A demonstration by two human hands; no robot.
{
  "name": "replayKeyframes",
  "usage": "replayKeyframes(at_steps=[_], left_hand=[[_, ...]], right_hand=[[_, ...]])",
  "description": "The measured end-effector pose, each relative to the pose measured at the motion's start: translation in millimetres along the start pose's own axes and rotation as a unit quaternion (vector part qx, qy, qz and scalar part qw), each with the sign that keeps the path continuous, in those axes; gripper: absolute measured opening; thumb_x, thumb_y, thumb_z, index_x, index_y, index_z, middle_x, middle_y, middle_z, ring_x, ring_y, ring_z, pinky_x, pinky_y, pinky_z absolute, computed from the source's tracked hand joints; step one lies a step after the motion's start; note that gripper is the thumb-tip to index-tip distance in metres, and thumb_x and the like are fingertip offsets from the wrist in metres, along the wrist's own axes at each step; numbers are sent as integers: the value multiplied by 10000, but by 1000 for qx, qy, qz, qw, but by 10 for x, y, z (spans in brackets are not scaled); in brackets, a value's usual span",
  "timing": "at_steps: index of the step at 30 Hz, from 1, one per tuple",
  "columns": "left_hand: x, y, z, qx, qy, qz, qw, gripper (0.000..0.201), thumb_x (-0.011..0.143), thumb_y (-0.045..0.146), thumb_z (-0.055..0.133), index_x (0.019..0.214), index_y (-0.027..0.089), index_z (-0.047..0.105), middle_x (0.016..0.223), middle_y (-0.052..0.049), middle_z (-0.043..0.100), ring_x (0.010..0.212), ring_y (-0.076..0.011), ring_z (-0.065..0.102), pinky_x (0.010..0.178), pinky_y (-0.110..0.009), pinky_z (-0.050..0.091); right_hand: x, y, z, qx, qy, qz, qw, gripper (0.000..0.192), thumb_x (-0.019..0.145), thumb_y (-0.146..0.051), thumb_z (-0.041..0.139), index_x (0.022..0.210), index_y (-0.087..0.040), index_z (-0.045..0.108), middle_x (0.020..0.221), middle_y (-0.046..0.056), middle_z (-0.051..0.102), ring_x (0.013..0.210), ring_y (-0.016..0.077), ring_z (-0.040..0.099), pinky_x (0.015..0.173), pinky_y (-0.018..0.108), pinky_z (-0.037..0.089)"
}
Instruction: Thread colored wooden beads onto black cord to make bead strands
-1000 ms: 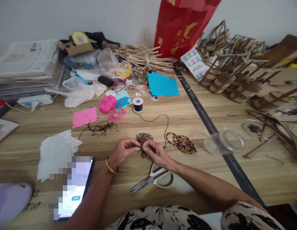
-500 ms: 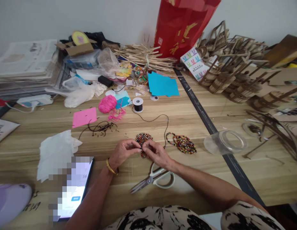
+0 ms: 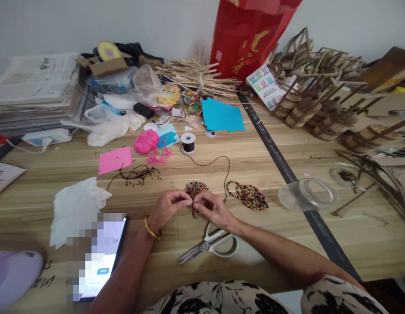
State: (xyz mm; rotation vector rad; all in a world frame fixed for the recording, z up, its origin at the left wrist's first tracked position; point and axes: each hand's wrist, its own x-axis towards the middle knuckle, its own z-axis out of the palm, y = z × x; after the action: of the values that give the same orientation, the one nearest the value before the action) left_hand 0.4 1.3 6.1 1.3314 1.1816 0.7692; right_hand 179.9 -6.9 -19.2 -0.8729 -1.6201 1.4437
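Observation:
My left hand [image 3: 168, 208] and my right hand [image 3: 215, 210] meet fingertip to fingertip over a piece of multicoloured beadwork [image 3: 196, 188]. Both are closed in a pinch on thin black cord [image 3: 229, 168], of which little shows between the fingers. The cord runs from a white spool [image 3: 188, 143] to beneath my right hand. A short strip of beads and a small cord loop hang below the fingertips. Strings of mixed beads [image 3: 251, 196] lie in a bundle to the right. Scissors [image 3: 209, 244] with pale handles rest just below my right hand.
A phone [image 3: 106, 257] lies by my left forearm, near white tissue [image 3: 74, 211]. Pink yarn [image 3: 146, 141], black cord scraps [image 3: 138, 173] and blue sheets [image 3: 222, 115] are farther back. On the right are a clear plastic container [image 3: 307, 195] and small woven baskets [image 3: 333, 117].
The fingertips have shifted very slightly, and more of the cord loop and bead strip shows below them. Everything else stays in place.

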Motion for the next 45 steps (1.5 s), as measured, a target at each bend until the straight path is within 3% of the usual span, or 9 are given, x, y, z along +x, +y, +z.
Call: replayKeyframes(at_steps=[6,12,19,27,31,35,45], left_hand=[[-10,0,-16,-27,13,-3,1000,123,656,241,679,685,126,645,663,-11,640,632,-123,551,619,-220,436],[-15,39,5,-24,2,10,1000,113,663,230,669,665,119,647,647,-11,628,628,-118,540,614,-215,432],[-11,32,8,-29,8,12,999,104,654,218,679,661,118,650,655,-15,636,638,-120,551,624,-215,439],[-9,5,-3,-24,22,3,999,107,664,223,680,700,126,650,669,-10,642,636,-115,556,612,-208,443],[-12,0,-37,-18,28,12,999,138,684,242,670,765,132,653,685,-10,651,646,-118,569,618,-211,452],[-10,-7,-79,25,32,32,999,131,696,244,662,759,129,655,715,-24,662,676,-131,587,665,-231,463],[-11,-43,-144,237,1,84,968,90,742,197,598,741,153,676,759,-42,656,731,-154,582,680,-249,441]], right_hand=[[-2,-59,-28,-49,12,-34,998,207,822,-346,563,741,-156,557,703,20,518,619,109,464,539,214,366],[-4,23,17,51,-1,17,999,219,807,-353,593,871,-154,528,681,8,557,568,100,508,539,216,411],[7,26,24,91,-7,14,996,191,804,-329,604,831,-147,555,651,1,566,583,98,528,571,219,421],[4,32,21,67,16,9,998,185,822,-332,582,830,-148,574,662,0,549,582,95,507,553,214,409],[2,-13,-15,16,34,-44,998,139,831,-289,571,818,-152,593,733,31,571,683,126,536,630,254,434],[4,-69,-30,-15,48,-73,996,112,820,-263,582,798,-157,611,739,36,575,698,130,535,617,250,434],[-1,-22,32,116,51,-2,992,204,771,-336,644,848,-160,579,630,-21,527,545,86,509,529,217,435]])
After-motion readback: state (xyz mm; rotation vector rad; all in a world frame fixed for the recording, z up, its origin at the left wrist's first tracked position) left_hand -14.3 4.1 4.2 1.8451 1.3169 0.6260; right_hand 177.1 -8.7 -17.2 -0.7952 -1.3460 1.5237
